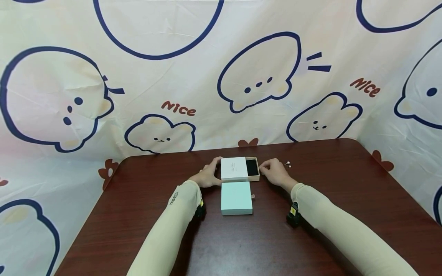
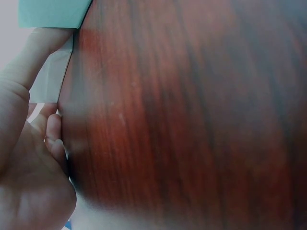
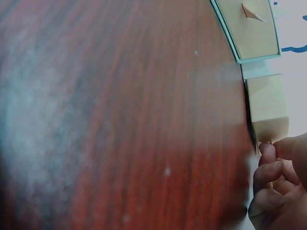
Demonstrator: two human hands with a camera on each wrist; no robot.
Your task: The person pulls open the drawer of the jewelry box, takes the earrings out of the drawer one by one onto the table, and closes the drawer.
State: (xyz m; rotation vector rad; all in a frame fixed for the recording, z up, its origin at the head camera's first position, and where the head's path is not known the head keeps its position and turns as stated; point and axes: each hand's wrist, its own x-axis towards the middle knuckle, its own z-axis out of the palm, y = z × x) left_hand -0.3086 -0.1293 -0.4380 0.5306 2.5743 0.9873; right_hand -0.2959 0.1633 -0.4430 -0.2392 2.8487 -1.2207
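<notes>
Drawer [image 1: 254, 178], beige with a black interior, sticks partway out of the right side of a white sleeve [image 1: 234, 168] on the table [image 1: 248, 249]. I see the left hand [image 1: 206, 175] gripping the sleeve's left end between spread thumb and fingers; my right hand [image 1: 275, 171] pinches the drawer's outer end, fingertips together. Nearer me lies a teal box [image 1: 236, 198]; small pale pieces [image 1: 287, 163] rest right of the right hand.

A white sleeve [image 1: 235, 168], with small grey lettering on its top, lay flat on the table [image 1: 238, 249], just beyond the mint-green box [image 1: 236, 197]. Its cream-walled drawer [image 1: 254, 178] stood partly out on the right, showing a black lining [image 1: 252, 167] inside.
</notes>
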